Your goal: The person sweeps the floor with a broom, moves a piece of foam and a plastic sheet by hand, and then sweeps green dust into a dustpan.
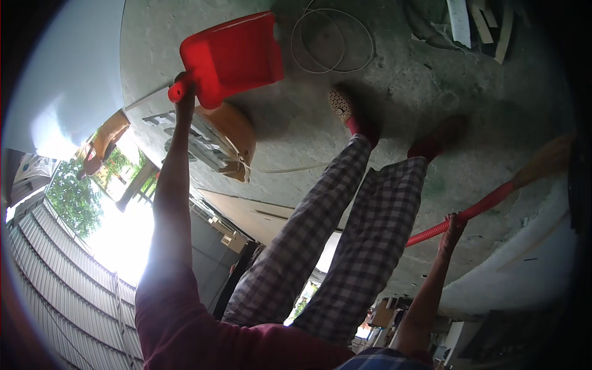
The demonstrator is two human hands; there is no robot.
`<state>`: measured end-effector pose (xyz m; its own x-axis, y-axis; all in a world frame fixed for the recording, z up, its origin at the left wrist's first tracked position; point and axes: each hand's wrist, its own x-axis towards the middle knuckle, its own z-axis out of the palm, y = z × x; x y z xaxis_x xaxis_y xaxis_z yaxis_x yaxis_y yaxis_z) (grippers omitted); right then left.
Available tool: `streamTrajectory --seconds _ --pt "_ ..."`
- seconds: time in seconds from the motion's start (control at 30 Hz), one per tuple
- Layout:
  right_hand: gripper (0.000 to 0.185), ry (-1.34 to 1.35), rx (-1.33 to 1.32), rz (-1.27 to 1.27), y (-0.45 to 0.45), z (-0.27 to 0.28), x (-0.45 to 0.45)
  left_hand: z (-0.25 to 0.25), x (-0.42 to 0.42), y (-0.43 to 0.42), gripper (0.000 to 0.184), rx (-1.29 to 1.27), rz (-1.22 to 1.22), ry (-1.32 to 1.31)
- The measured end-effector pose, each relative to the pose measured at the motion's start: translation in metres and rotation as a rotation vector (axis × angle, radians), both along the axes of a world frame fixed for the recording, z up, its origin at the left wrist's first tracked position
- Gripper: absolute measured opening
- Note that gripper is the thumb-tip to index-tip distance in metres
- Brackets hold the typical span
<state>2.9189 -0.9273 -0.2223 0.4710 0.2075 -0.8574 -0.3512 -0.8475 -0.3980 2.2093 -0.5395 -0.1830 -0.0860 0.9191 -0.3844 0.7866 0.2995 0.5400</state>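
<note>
My left hand (184, 85) is closed around the handle of a red dustpan (237, 57), holding it out at the upper left with its tray toward the concrete floor. My right hand (452, 232) grips the red, partly ribbed handle of a broom (487, 200) at the lower right. The broom's brownish bristles (544, 161) reach the dim right edge, where their tips are hard to make out. Both arms are spread wide, on either side of my checked trousers (370, 222).
A loop of thin wire (333, 38) lies on the floor beyond my feet. Wood scraps (487, 28) are heaped at the upper right. Beneath the dustpan are a curved brown piece (237, 139) and metal strips (206, 145). A pale cord (290, 169) runs toward my leg.
</note>
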Motion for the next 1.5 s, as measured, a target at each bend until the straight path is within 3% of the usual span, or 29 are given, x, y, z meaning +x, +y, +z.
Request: streamTrajectory --seconds 0.03,0.17,0.3,0.5,0.77,0.87,0.93,1.5 --pt "0.036 0.011 0.007 -0.003 -0.001 -0.001 0.003 -0.003 -0.002 -0.004 0.031 0.036 -0.081 0.028" --pt "0.036 0.054 0.004 0.004 0.002 -0.008 0.005 -0.015 -0.004 -0.031 0.031 -0.069 0.278 -0.063" --pt "0.037 0.098 -0.025 0.0 0.017 -0.009 -0.001 -0.019 -0.005 -0.038 0.03 0.036 0.204 -0.068" --pt "0.04 0.076 -0.01 0.048 0.045 -0.017 -0.005 -0.019 -0.024 -0.039 0.033 -0.021 0.397 -0.167" --pt "0.039 0.085 0.032 0.104 0.062 -0.025 0.022 -0.013 -0.005 -0.033 0.033 -0.066 0.264 -0.074" --pt "0.039 0.073 0.009 0.101 0.063 -0.025 0.025 -0.013 0.0 -0.032 0.034 -0.065 0.379 -0.147" --pt "0.039 0.081 0.014 0.093 0.063 -0.026 0.027 -0.011 0.0 -0.029 0.044 -0.151 0.411 -0.128" --pt "0.041 0.135 0.009 0.114 0.06 -0.035 0.033 -0.044 0.016 -0.021 0.036 -0.09 0.43 -0.422"
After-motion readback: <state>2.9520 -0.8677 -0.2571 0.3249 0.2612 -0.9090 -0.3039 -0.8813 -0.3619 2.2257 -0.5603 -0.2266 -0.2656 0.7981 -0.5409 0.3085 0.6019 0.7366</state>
